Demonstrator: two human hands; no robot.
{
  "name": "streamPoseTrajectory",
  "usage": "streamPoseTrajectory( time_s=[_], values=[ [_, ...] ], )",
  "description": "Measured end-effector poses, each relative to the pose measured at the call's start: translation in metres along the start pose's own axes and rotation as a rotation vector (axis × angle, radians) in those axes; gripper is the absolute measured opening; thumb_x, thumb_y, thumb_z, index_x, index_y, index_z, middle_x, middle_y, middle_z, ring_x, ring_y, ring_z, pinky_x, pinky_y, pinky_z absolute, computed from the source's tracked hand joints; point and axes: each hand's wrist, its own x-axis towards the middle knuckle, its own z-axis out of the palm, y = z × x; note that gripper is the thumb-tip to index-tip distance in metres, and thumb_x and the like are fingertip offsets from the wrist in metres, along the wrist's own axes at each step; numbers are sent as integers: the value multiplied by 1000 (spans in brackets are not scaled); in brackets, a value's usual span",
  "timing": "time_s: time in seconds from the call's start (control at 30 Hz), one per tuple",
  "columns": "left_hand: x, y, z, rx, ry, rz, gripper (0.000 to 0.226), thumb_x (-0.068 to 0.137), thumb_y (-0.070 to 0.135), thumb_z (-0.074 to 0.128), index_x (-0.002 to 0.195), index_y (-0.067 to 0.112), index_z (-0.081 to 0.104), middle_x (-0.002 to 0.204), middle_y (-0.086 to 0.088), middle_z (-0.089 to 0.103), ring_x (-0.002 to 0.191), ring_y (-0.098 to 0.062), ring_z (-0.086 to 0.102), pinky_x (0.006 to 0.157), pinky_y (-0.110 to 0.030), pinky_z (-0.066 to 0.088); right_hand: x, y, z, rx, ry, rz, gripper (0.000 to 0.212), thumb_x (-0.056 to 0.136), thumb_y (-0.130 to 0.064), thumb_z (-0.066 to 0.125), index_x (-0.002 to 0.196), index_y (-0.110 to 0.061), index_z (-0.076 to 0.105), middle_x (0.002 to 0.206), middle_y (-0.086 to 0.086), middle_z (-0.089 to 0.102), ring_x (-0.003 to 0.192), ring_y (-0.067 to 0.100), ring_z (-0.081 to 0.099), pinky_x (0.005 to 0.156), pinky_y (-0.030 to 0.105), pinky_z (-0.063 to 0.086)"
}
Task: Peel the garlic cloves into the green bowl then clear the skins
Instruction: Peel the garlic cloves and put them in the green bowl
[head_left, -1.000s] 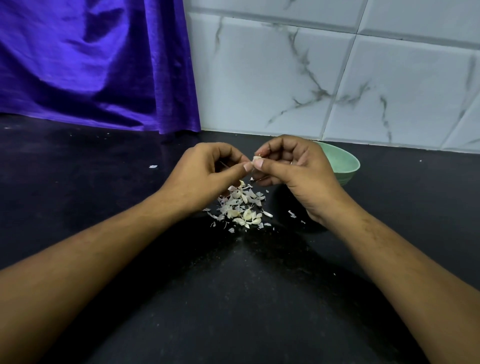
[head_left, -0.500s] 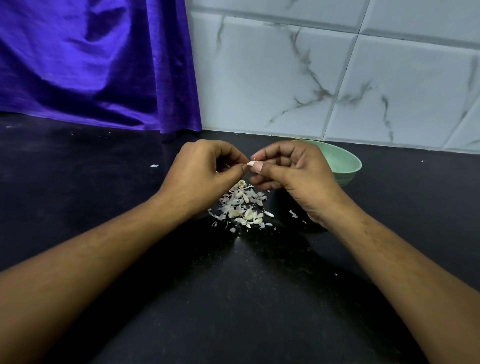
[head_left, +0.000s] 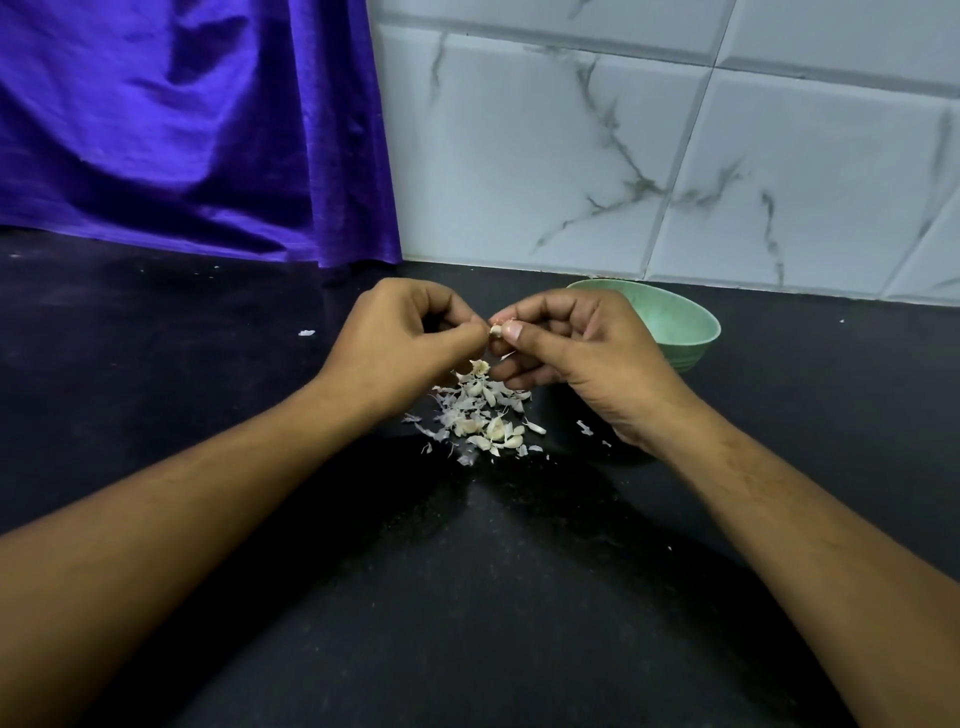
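A small pale garlic clove (head_left: 496, 330) is pinched between the fingertips of my left hand (head_left: 400, 345) and my right hand (head_left: 576, 353), held a little above the black counter. Directly below them lies a pile of whitish garlic skins and cloves (head_left: 480, 415). The green bowl (head_left: 675, 322) stands behind my right hand, near the tiled wall; my hand hides its left side and I cannot see its contents.
The black counter (head_left: 467, 597) runs to a white marble-tiled wall (head_left: 623, 156). A purple cloth (head_left: 182, 130) hangs at the back left. Stray skin bits lie at the left (head_left: 306, 333) and by my right wrist (head_left: 584, 427).
Both hands stay together over the pile, with the fingers shifting slightly on the clove. The pile and bowl have not moved.
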Motion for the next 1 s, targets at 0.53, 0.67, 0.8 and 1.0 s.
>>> streamPoseTrajectory(
  time_s=[0.53,0.67,0.8,1.0],
  values=[
    [1,-3,1,-168,-68,-80,14,84,19,85,85,10,74,76,-14,71,64,-13,64,59,-32,59,-1,-5,-1,127,42,-30,17,98,-4,64,114,-7,69,91,15,75,73,22,72,70,37,63],
    [1,-5,-1,37,-35,34,23,90,38,80,82,17,73,72,-4,74,62,-16,68,62,-35,59,-1,-4,-2,89,45,5,13,98,-6,65,111,-5,66,91,13,78,72,21,73,70,35,62],
    [1,-7,0,64,-28,109,5,95,30,75,95,25,77,83,4,76,75,-16,73,73,-44,63,0,-4,-4,75,89,4,11,93,-6,71,104,-4,70,88,11,77,73,22,74,71,34,63],
    [0,-2,0,69,4,176,10,89,31,81,97,24,80,82,11,77,72,-7,71,64,-25,58,-1,-4,-3,90,85,31,8,89,-5,76,96,-6,71,82,14,75,68,22,72,71,39,64]
  ],
)
